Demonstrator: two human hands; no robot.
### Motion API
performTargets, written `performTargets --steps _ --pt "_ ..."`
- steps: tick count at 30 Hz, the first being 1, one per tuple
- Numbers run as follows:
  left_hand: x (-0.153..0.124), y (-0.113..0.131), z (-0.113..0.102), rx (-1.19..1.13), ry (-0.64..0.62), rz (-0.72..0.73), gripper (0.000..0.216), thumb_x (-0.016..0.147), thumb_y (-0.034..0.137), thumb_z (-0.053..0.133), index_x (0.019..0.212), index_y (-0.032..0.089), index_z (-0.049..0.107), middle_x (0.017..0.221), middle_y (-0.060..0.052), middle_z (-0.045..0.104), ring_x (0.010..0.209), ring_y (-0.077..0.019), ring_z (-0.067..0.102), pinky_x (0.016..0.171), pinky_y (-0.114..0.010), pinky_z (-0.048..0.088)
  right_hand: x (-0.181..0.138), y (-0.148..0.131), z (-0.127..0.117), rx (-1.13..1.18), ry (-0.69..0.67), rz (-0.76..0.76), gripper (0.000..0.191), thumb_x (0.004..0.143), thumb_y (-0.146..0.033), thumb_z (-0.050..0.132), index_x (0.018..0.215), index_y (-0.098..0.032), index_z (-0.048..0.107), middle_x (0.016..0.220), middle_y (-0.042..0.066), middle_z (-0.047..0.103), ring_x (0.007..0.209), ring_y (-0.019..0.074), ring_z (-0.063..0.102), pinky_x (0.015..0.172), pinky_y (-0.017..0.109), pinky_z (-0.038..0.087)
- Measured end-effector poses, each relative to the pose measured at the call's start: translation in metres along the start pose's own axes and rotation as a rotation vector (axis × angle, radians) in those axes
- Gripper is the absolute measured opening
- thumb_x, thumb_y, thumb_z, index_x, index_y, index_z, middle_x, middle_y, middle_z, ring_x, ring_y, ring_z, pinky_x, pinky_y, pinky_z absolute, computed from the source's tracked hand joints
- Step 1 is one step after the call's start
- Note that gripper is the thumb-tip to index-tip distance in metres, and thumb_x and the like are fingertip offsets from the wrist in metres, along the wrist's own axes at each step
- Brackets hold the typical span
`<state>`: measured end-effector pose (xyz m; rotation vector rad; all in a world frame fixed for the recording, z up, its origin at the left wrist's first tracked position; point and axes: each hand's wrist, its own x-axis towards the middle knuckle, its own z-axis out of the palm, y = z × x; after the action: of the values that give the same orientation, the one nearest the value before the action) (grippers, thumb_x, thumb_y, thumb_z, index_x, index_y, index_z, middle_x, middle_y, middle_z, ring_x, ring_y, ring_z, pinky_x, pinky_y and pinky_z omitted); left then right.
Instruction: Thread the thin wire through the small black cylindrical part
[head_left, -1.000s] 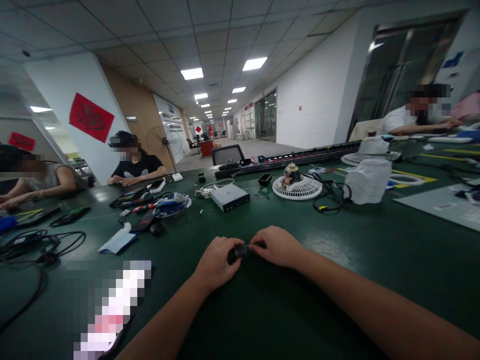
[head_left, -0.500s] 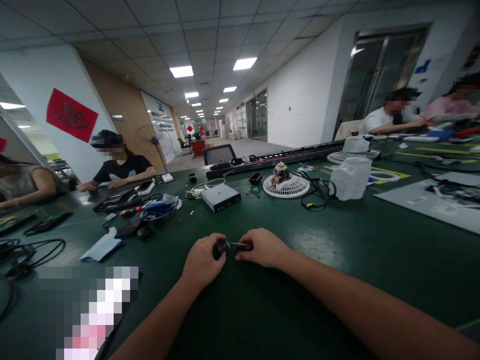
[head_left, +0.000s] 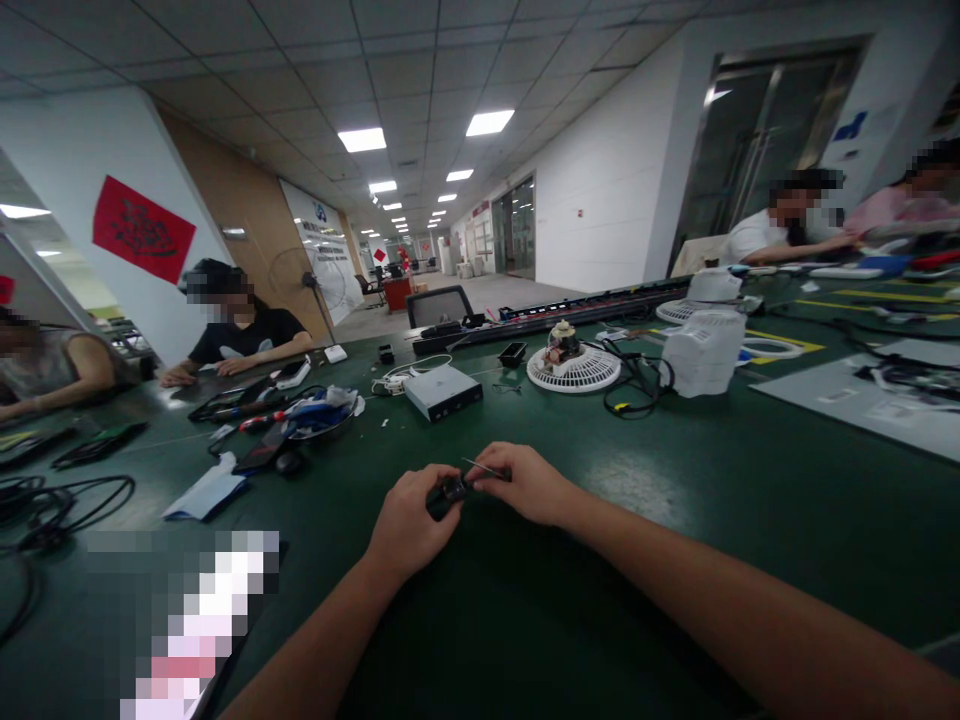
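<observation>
While your forearms rested on the green table [head_left: 750, 520], your left hand [head_left: 409, 525] pinched a small black part [head_left: 448, 491] (too small to identify) just above the surface, and your right hand [head_left: 525, 485] gripped a thin metal rod [head_left: 484, 468] against it. A silver box [head_left: 444, 391] lay well beyond.

2 bare forearms come in from the lower edge of the head view, with no sleeve, cuff, glove, watch or ring to be seen on them. The left hand [head_left: 409, 525] and the right hand [head_left: 525, 485] are bare too. The arms look slim and smooth, lit evenly by the ceiling lamps.
</observation>
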<state>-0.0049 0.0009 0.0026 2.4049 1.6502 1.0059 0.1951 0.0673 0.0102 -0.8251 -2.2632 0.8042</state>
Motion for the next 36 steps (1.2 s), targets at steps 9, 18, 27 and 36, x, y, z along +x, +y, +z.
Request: performTargets --steps 9,18,27,36 --pt "-0.004 0.000 0.001 -0.113 0.002 0.161 0.034 0.078 0.013 0.066 0.110 0.024 0.060 0.110 -0.003 0.069 0.100 -0.0186 0.063 0.089 -0.035 0.051 0.000 0.006 0.005 0.034 0.085 0.130 0.016 0.073 -0.029 0.072 0.082 -0.017 0.068 0.073 0.000 0.065 0.064 0.0120 0.054 0.056 0.024 0.038" --pt "-0.003 0.002 0.001 -0.065 -0.040 0.205 0.033 0.078 0.012 0.065 0.108 0.024 0.060 0.106 -0.003 0.069 0.096 -0.0196 0.063 0.085 -0.036 0.050 0.000 0.008 0.010 0.186 -0.045 0.146 0.017 0.076 -0.027 0.067 0.089 -0.016 0.065 0.078 0.001 0.067 0.065 0.0118 0.058 0.056 0.022 0.043" --pt "-0.001 -0.001 0.003 -0.026 0.013 0.197 0.029 0.076 0.010 0.064 0.101 0.024 0.058 0.101 -0.002 0.069 0.091 -0.0202 0.062 0.081 -0.035 0.048 -0.003 -0.005 0.006 -0.022 0.003 0.063 0.019 0.079 -0.028 0.063 0.094 -0.019 0.067 0.086 0.002 0.070 0.069 0.0129 0.060 0.060 0.023 0.042" --pt "0.002 -0.004 0.002 -0.023 0.067 -0.052 0.022 0.074 0.010 0.064 0.081 0.023 0.048 0.100 0.002 0.069 0.087 -0.0192 0.062 0.077 -0.035 0.046 -0.004 -0.006 -0.010 -0.425 0.009 -0.014 0.019 0.083 -0.023 0.058 0.095 -0.023 0.072 0.088 0.003 0.069 0.079 0.0168 0.061 0.069 0.028 0.042"
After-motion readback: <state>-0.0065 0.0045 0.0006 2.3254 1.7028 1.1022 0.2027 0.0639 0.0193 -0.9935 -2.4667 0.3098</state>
